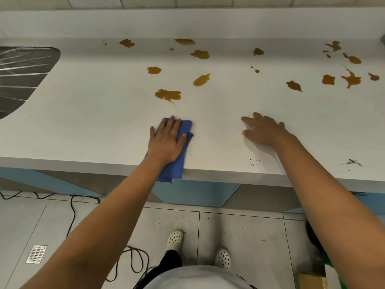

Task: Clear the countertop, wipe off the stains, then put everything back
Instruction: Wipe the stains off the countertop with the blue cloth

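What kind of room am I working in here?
Probably a kitchen or a similar wet work area: a long white countertop splashed with brown stains, a tiled wall behind it, and a floor drain in the tiled floor.

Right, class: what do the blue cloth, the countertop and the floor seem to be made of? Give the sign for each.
Cloth: soft fabric, perhaps microfibre; it folds and droops over the edge. Countertop: smooth white matt slab, maybe solid surface or laminate; seamless, stains sit on top. Floor: grey tiles, probably ceramic; grout lines show.

bare countertop, brown stains beyond
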